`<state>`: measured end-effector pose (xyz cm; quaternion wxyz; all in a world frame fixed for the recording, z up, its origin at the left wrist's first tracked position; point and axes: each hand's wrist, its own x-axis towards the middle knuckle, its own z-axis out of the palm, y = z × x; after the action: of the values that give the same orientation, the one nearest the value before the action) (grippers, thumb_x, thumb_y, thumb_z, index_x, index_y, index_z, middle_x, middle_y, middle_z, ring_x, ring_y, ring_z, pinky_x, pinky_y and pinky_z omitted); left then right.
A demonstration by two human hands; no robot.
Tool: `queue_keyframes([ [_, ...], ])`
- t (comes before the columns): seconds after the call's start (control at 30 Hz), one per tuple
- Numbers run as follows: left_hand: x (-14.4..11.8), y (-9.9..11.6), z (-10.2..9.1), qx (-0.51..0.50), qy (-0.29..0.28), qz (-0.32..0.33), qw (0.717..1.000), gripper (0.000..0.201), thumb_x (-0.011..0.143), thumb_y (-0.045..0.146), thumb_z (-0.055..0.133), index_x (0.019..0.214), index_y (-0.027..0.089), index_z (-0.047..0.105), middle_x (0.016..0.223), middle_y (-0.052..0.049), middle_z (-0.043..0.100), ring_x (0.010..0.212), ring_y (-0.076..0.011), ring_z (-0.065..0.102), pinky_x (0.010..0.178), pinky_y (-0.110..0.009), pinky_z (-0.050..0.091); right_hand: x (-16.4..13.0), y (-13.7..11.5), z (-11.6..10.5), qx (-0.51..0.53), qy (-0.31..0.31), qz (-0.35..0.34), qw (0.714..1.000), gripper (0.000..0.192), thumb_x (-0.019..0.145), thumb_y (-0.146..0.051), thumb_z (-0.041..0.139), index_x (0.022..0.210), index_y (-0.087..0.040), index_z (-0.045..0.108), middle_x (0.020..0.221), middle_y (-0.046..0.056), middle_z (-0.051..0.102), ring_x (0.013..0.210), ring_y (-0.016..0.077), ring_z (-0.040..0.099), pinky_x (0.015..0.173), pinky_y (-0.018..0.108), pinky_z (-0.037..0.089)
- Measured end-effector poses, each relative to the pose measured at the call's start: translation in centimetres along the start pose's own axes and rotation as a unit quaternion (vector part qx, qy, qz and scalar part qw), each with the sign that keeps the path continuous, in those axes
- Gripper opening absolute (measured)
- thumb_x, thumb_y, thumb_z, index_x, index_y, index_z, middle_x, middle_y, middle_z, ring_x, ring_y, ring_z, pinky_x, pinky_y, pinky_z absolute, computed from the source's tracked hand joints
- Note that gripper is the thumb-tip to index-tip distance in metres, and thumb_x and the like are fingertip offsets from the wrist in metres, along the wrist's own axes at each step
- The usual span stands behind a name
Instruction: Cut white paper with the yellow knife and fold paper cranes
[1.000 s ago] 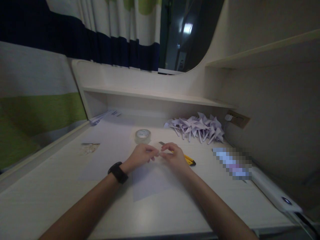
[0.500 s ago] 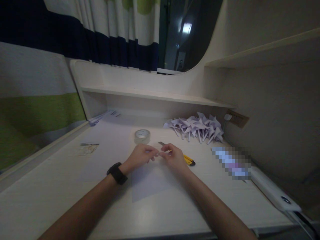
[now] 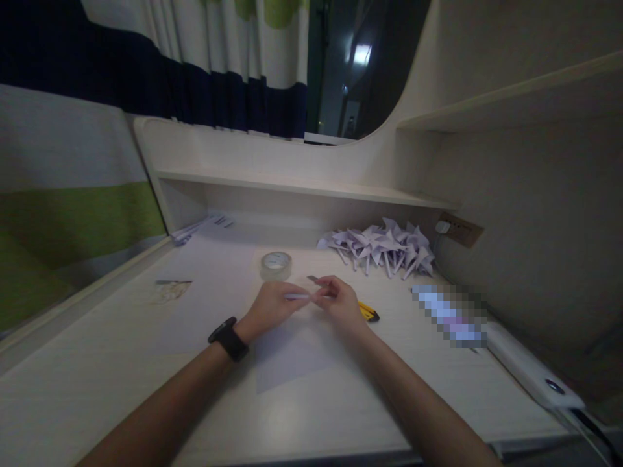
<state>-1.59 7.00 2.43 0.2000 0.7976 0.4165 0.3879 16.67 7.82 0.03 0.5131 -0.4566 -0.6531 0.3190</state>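
Above the middle of the desk, my left hand (image 3: 270,309) pinches a thin white paper roll (image 3: 296,296) that lies along its fingers. My right hand (image 3: 341,306) meets it from the other side, thumb and fingertips closed at the roll's right end. Beneath both hands lies a white paper sheet (image 3: 287,363). A yellow-and-black utility knife (image 3: 368,311) rests behind my right hand, its middle covered and its blade tip showing past the fingers. Just beyond my left hand sits a roll of clear tape (image 3: 276,264).
Folded paper pinwheels (image 3: 377,246) are heaped at the back right. White sheets (image 3: 214,272) cover the left, with a small pile of pale bits (image 3: 170,292) on them. A blurred-out device (image 3: 448,314) and a white power strip (image 3: 530,370) lie along the right wall.
The paper roll now shows lengthwise along my left fingers, where before only a small bit showed between the fingertips. Both hands stay in nearly the same place.
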Motion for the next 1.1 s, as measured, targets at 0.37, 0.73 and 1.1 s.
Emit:
queue_keyframes([
  [0.37,-0.2,-0.3,0.5,0.044,0.039,0.002,0.998,0.019,0.081,0.038,0.066,0.085,0.023,0.076,0.085,-0.003,0.076,0.074,-0.0188,0.07,0.069,-0.026,0.05,-0.2,-0.3,0.1,0.022,0.021,0.002,1.0,0.02,0.065,-0.026,0.071,0.083,-0.018,0.065,0.069,0.003,0.068,0.065,0.0181,0.064,0.063,0.028,0.049],
  [0.73,-0.2,-0.8,0.2,0.08,0.026,0.076,0.994,0.015,0.085,0.033,0.064,0.089,0.024,0.076,0.087,-0.002,0.076,0.075,-0.0176,0.068,0.07,-0.026,0.047,0.3,-0.4,-0.7,-0.027,-0.036,0.014,0.999,0.014,0.071,-0.03,0.067,0.07,-0.016,0.07,0.065,0.005,0.07,0.061,0.0176,0.063,0.06,0.027,0.046],
  [1.1,-0.2,-1.1,0.5,0.05,0.031,0.036,0.998,0.014,0.081,0.035,0.068,0.085,0.023,0.076,0.086,-0.003,0.076,0.079,-0.0196,0.069,0.076,-0.028,0.049,0.2,0.1,-0.6,-0.036,-0.042,0.037,0.998,0.018,0.067,-0.033,0.072,0.072,-0.016,0.075,0.066,0.005,0.071,0.059,0.0166,0.061,0.057,0.026,0.043],
])
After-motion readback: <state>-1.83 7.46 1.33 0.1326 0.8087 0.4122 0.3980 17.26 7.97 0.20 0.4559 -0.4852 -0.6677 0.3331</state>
